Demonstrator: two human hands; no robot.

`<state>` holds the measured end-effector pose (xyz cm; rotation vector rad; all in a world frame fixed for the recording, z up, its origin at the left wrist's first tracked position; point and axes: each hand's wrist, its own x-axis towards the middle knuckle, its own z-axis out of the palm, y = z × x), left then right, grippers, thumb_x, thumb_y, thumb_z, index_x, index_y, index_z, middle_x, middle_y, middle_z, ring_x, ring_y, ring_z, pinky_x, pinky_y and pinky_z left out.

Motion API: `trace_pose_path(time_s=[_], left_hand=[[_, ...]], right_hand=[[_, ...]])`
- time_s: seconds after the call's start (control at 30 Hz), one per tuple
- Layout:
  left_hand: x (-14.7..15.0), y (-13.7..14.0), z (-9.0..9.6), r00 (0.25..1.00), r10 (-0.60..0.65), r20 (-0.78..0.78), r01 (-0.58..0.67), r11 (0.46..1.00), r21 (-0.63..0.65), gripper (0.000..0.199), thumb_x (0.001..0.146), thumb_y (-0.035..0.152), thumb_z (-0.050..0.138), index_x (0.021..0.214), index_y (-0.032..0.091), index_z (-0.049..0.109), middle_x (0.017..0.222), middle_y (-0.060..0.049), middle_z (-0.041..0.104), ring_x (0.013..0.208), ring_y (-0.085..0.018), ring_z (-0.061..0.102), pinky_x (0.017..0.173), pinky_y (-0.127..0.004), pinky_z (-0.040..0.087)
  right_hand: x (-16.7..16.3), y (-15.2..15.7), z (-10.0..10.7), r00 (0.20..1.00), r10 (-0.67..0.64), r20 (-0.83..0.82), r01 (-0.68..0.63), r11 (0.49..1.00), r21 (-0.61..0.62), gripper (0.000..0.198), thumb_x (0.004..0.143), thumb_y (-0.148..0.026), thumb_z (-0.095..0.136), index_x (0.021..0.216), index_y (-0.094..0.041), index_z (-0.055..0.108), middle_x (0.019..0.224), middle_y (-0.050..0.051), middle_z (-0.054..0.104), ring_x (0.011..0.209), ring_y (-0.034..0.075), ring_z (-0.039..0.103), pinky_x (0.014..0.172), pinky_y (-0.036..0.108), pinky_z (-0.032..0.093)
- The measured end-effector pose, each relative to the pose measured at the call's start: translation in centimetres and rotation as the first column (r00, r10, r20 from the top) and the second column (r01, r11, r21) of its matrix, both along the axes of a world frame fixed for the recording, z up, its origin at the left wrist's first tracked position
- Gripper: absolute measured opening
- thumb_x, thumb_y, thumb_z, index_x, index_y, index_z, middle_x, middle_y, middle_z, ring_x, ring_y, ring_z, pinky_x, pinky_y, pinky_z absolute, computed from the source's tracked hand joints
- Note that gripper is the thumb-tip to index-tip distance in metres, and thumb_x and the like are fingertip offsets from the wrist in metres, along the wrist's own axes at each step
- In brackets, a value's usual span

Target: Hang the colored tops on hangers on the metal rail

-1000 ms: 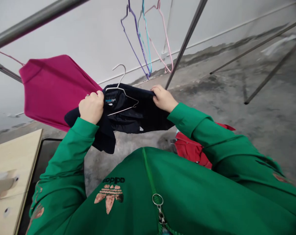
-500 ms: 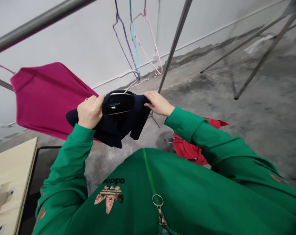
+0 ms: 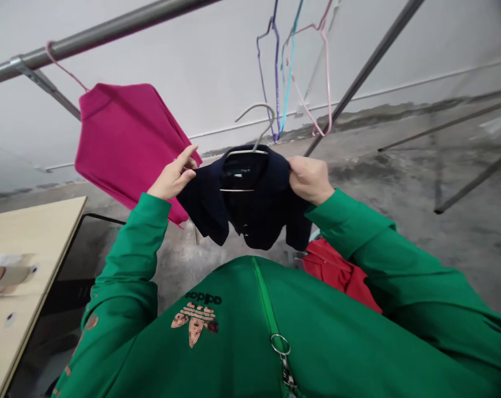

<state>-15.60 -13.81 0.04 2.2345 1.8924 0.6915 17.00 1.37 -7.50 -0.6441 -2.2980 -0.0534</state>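
One jacket (image 3: 270, 213) — right fingers (image 3: 303, 168) pinching, left (image 3: 185, 155) parted

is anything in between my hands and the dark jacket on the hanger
Nothing visible. Your right hand grips one shoulder of the dark jacket; your left hand is at the other, contact unclear, with the magenta top behind, not between.

Two hands (image 3: 174, 176) (image 3: 311, 179) are flanking one navy jacket (image 3: 269, 213).
One pale hanger (image 3: 264, 136) is sitting inside the jacket, one magenta garment (image 3: 126, 132) on one pink hanger (image 3: 68, 74) is hanging left of it, three coloured hangers (image 3: 277, 72) (image 3: 289, 83) (image 3: 328, 83) are dangling beyond it, one red garment (image 3: 337, 271) is lying below it.
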Motion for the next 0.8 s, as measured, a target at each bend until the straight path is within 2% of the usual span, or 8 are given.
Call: trace_pose_path(time_s=[0.13,0.27,0.37,0.57,0.63,0.7,0.8], left_hand=[[-3.7,-0.5,-3.0,0.963,0.104,0.25,-0.056,0.979,-0.194,0.072,0.073,0.058,0.06,0.127,0.011,0.05,0.116,-0.013,0.06,0.106,-0.024,0.057,0.096,-0.038,0.046],[-3.5,-0.4,-5.2,0.894,0.148,0.424,-0.038,0.966,-0.257,0.066,0.067,0.054,0.066,0.113,0.009,0.052,0.101,-0.011,0.063,0.094,-0.022,0.06,0.085,-0.036,0.052],[-2.8,-0.3,-5.0,0.892,0.127,0.433,-0.031,0.975,-0.22,0.057,0.072,0.049,0.062,0.112,0.011,0.051,0.099,-0.009,0.063,0.092,-0.02,0.06,0.082,-0.034,0.052],[-3.7,-0.7,-1.9,0.85,0.089,0.519,-0.002,0.986,-0.165,0.053,0.076,0.046,0.061,0.116,0.012,0.053,0.105,-0.01,0.064,0.096,-0.021,0.06,0.086,-0.035,0.05],[-4.1,-1.0,-0.9,0.876,0.066,0.478,0.04,0.977,-0.21,0.053,0.077,0.046,0.061,0.117,0.012,0.054,0.106,-0.01,0.064,0.097,-0.022,0.06,0.087,-0.035,0.05],[-3.9,-1.3,0.1,0.94,0.011,0.34,0.065,0.976,-0.209,0.052,0.078,0.045,0.061,0.118,0.013,0.055,0.11,-0.011,0.062,0.101,-0.022,0.058,0.09,-0.037,0.048],[-2.3,-1.5,0.8,0.998,-0.065,0.012,0.065,0.997,-0.051,0.05,0.082,0.042,0.058,0.123,0.014,0.054,0.121,-0.014,0.056,0.114,-0.025,0.051,0.099,-0.041,0.042]], right_hand=[[1.8,0.6,0.5,0.999,-0.002,-0.038,0.002,1.0,-0.011,0.03,0.076,-0.014,0.038,0.089,-0.019,0.064,0.079,0.009,0.069,0.076,0.022,0.064,0.068,0.032,0.049],[3.3,0.8,0.9,1.0,-0.002,-0.026,0.001,0.998,-0.068,0.026,0.074,-0.015,0.038,0.082,-0.019,0.063,0.077,0.011,0.069,0.074,0.022,0.064,0.067,0.031,0.047],[4.2,1.1,1.3,1.0,0.001,-0.011,-0.003,0.991,-0.133,0.022,0.075,-0.017,0.039,0.076,-0.019,0.061,0.071,0.011,0.067,0.067,0.02,0.062,0.062,0.029,0.045],[5.2,0.7,2.5,0.99,0.114,-0.084,-0.128,0.974,-0.188,0.017,0.074,-0.02,0.041,0.069,-0.02,0.058,0.064,0.009,0.065,0.057,0.017,0.06,0.055,0.027,0.043],[5.0,0.4,2.6,0.987,0.096,-0.127,-0.119,0.976,-0.185,0.018,0.073,-0.019,0.041,0.069,-0.02,0.058,0.065,0.009,0.067,0.059,0.017,0.062,0.056,0.027,0.044],[4.7,0.1,2.4,0.986,0.059,-0.155,-0.089,0.976,-0.197,0.019,0.073,-0.019,0.042,0.07,-0.02,0.06,0.066,0.009,0.068,0.06,0.018,0.063,0.057,0.027,0.045],[4.2,0.1,1.8,0.981,0.03,-0.191,-0.075,0.971,-0.229,0.02,0.076,-0.022,0.043,0.073,-0.019,0.062,0.067,0.01,0.069,0.061,0.017,0.063,0.058,0.027,0.046]])
